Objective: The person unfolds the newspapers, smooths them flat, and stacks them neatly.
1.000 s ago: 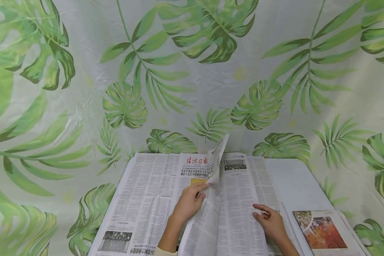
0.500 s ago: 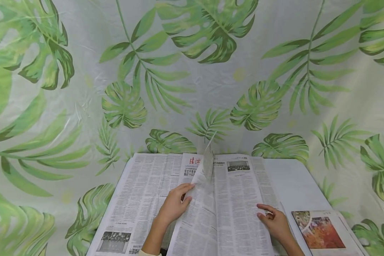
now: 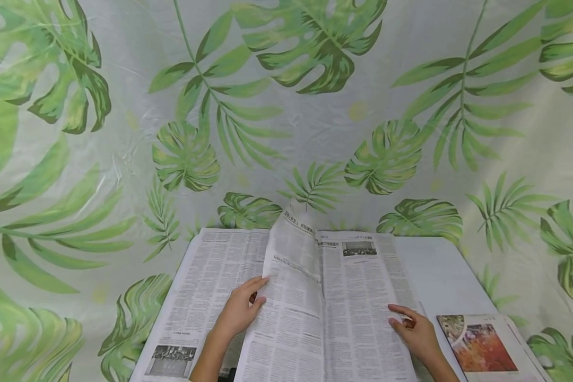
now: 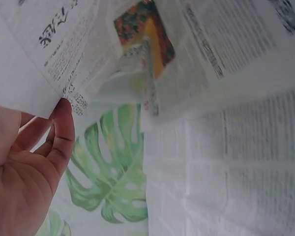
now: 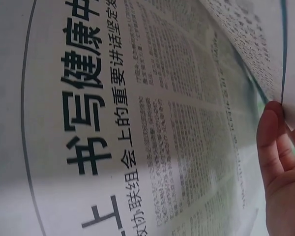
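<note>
A newspaper (image 3: 293, 318) lies spread before me, with a turned page standing up at its far left corner. My left hand (image 3: 239, 307) pinches the left edge of that page between thumb and fingers; in the left wrist view, the hand (image 4: 32, 167) has the paper's edge at its fingertips and a colour picture (image 4: 146, 37) shows on the sheet. At the right edge of the spread, my right hand (image 3: 416, 333) pinches the paper, and the right wrist view has the hand (image 5: 285, 172) with the page edge between thumb and finger. Large black print (image 5: 86, 103) faces that camera.
More newspaper sheets (image 3: 210, 292) lie flat under and left of the spread, on a white table (image 3: 432, 265). Magazines or booklets with a red-orange cover picture (image 3: 489, 347) lie at the front right. A leaf-patterned curtain (image 3: 315, 122) hangs behind the table.
My left hand has moved left and toward me, drawing the page over to the left; its red-titled sheet is now covered. My right hand has shifted slightly right with its edge of the paper.
</note>
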Demonstrator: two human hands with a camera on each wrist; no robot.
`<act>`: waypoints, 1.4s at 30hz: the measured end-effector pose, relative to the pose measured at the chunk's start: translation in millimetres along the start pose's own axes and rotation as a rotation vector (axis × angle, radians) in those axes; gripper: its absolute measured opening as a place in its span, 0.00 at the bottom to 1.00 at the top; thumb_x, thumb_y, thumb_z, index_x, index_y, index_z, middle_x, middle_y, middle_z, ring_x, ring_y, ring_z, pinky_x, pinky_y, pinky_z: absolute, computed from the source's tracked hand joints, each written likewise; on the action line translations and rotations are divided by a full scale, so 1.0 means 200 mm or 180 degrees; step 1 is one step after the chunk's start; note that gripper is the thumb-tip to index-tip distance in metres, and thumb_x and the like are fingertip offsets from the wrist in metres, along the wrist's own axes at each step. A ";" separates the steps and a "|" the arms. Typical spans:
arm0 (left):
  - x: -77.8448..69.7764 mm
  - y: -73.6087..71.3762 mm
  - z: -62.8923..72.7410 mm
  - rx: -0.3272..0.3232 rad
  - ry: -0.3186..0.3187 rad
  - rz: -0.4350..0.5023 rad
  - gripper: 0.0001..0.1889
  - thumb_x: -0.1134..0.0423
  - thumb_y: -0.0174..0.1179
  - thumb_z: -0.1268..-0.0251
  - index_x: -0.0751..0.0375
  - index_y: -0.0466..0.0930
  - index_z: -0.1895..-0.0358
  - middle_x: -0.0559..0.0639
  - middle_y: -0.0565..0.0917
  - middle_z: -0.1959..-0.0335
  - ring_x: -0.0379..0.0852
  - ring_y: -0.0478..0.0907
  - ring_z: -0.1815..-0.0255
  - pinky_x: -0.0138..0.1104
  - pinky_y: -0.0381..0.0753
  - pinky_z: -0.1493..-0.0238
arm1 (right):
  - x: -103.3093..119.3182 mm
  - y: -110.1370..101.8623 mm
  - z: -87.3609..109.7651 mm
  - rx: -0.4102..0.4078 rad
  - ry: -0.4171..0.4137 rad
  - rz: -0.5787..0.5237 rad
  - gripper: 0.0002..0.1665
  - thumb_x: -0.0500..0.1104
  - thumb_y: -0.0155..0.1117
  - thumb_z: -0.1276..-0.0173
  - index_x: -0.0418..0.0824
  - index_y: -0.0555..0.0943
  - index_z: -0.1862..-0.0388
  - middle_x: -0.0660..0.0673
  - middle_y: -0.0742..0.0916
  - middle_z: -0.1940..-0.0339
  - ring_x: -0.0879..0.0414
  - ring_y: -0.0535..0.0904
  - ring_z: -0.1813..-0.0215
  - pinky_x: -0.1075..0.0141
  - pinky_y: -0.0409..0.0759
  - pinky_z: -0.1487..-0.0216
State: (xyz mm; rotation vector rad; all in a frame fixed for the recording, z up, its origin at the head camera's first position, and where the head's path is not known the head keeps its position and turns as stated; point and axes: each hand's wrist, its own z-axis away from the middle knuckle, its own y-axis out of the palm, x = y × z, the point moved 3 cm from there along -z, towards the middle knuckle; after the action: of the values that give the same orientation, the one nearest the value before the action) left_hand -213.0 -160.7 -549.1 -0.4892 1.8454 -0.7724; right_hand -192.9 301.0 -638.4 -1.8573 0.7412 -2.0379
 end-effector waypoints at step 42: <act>0.43 -0.21 0.24 -0.0111 -0.1135 0.0269 0.21 0.65 0.68 0.31 0.44 0.83 0.37 0.46 0.82 0.60 0.40 0.73 0.67 0.31 0.75 0.68 | -0.13 -0.15 0.00 0.0060 0.0061 0.0102 0.26 0.42 0.70 0.29 0.39 0.81 0.33 0.52 0.78 0.81 0.64 0.63 0.85 0.67 0.70 0.82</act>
State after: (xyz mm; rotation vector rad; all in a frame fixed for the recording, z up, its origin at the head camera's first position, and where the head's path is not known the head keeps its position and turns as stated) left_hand -203.2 -260.1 -588.2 -0.5305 1.5386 -0.5561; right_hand -186.5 339.2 -643.6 -1.8067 0.7492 -2.0387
